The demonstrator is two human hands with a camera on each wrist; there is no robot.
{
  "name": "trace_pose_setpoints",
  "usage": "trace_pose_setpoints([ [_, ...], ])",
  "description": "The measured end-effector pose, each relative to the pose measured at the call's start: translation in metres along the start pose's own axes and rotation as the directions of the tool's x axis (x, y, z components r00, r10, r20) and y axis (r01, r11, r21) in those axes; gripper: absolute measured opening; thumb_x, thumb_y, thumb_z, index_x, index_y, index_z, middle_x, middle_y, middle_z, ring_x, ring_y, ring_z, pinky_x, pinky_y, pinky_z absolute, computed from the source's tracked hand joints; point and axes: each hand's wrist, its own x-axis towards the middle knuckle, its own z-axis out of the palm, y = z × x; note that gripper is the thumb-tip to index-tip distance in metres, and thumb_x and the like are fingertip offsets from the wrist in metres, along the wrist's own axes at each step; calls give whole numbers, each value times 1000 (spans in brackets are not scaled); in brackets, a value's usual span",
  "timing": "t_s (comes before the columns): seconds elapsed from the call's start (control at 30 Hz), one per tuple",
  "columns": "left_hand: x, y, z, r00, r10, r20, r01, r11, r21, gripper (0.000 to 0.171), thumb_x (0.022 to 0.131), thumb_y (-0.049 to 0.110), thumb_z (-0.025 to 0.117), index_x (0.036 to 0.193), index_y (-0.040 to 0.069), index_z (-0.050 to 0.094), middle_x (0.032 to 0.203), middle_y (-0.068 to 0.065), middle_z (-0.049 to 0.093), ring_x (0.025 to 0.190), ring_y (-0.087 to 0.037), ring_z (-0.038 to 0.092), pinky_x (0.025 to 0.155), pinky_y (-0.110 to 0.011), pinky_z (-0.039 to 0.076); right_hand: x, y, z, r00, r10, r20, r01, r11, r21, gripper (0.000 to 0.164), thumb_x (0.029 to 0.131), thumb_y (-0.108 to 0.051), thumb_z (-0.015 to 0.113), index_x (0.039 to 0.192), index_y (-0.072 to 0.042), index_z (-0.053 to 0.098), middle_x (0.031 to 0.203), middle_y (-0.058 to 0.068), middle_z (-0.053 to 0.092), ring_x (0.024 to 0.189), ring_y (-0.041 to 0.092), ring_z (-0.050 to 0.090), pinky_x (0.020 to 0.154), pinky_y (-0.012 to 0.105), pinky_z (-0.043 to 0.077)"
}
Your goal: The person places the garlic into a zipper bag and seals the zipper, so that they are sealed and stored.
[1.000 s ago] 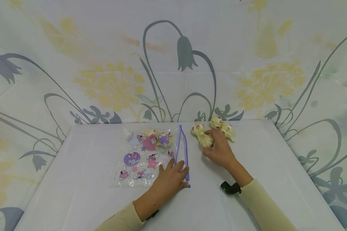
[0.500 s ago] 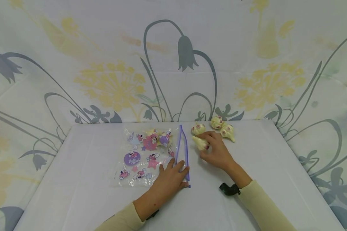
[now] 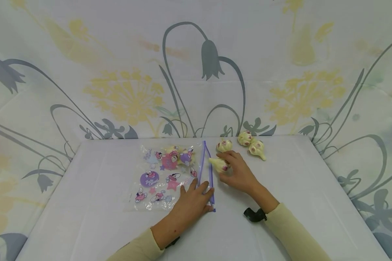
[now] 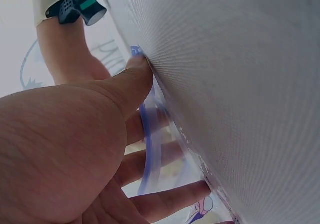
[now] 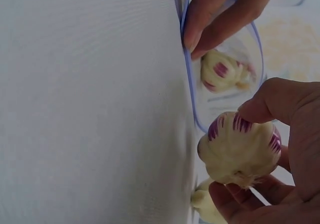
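Observation:
My right hand [image 3: 240, 175] holds a cream garlic bulb [image 3: 218, 165] with purple streaks between thumb and fingers. Its stem end points left, over the mouth of a clear zip bag [image 3: 135, 206] printed with pink and purple cartoon figures. Fingers spread, my left hand [image 3: 189, 203] presses the bag near its purple zip edge [image 4: 149, 154]. In the right wrist view the bag's mouth gapes, and garlic [image 5: 222, 72] shows inside. Printing partly covers that garlic in the head view. The held bulb [image 5: 240, 149] is right at the bag's mouth.
Just beyond my right hand lies one garlic bulb [image 3: 224, 145]. Two more, a rear bulb [image 3: 245, 138] and a front bulb [image 3: 256, 148], sit together farther right. A patterned cloth [image 3: 196, 101] rises behind the white table [image 3: 101, 232].
My right hand has drawn one garlic bulb away from the bulb behind it, turned its stem leftward and carried it left to the bag's mouth. The left hand and bag have stayed put.

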Motion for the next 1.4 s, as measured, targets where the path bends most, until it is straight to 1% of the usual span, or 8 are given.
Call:
trace_pose_setpoints([
  [0.13, 0, 0, 0, 1000, 1, -6, -1, 1000, -1, 57, 95, 53, 73, 143, 22, 69, 148, -4, 59, 140, -44, 54, 93, -68, 56, 2, -2, 6, 1000, 3, 19, -3, 1000, 9, 62, 81, -8, 83, 139, -1, 62, 139, 11, 63, 117, 27, 55, 97, 47, 49],
  [0.27, -1, 0, -1, 1000, 6, -18, -6, 1000, 7, 56, 95, 53, 73, 142, 22, 69, 147, -4, 59, 139, -43, 55, 92, -67, 57, 4, -4, 11, 999, 15, 41, -15, 1000, 17, 59, 81, -8, 82, 137, -3, 62, 137, 10, 64, 115, 26, 56, 96, 46, 51],
  [0.53, -1, 0, 0, 1000, 9, -13, -8, 1000, 13, 56, 96, 52, 73, 143, 22, 68, 149, -3, 58, 140, -43, 54, 92, -68, 57, 12, -13, 19, 999, -14, 43, 13, 1000, 23, 63, 84, -5, 84, 142, 0, 60, 143, 16, 61, 127, 32, 59, 104, 50, 52],
  [0.7, -1, 0, 0, 1000, 19, -22, -18, 999, 29, 58, 96, 53, 72, 145, 22, 67, 152, -2, 56, 140, -44, 54, 91, -69, 57, 19, -17, 26, 998, -31, 51, 28, 997, 72, 59, 87, -4, 84, 140, 2, 58, 138, 17, 62, 123, 31, 63, 103, 45, 56],
  [0.83, -1, 1, 0, 999, 24, -40, -22, 999, 39, 58, 96, 54, 72, 144, 22, 68, 151, -2, 56, 139, -44, 55, 90, -68, 57, 22, -19, 30, 998, -40, 44, 36, 995, 94, 55, 88, -4, 84, 137, 3, 59, 135, 16, 62, 123, 31, 63, 103, 43, 57],
  [0.97, -2, 1, -2, 998, 31, -54, -28, 998, 56, 57, 95, 54, 72, 143, 22, 68, 150, -2, 57, 138, -43, 56, 89, -67, 58, 23, -21, 31, 998, -32, 47, 25, 991, 133, 54, 88, -2, 85, 136, 4, 60, 132, 17, 61, 121, 31, 63, 103, 41, 57],
  [1.2, -2, 1, -2, 996, 39, -79, -32, 995, 95, 58, 94, 56, 73, 142, 23, 69, 148, -2, 57, 136, -42, 58, 87, -65, 60, 25, -21, 33, 995, -4, 100, -14, 983, 182, 52, 90, 0, 82, 137, 7, 59, 132, 20, 59, 118, 32, 64, 100, 40, 59],
  [1.4, -2, 1, -2, 998, 27, -54, -22, 996, 82, 58, 95, 56, 72, 142, 23, 69, 147, -1, 58, 138, -43, 56, 89, -66, 59, 30, -21, 33, 993, 37, 115, -60, 979, 197, 49, 92, -4, 82, 135, 7, 61, 126, 21, 61, 112, 34, 69, 96, 42, 61],
])
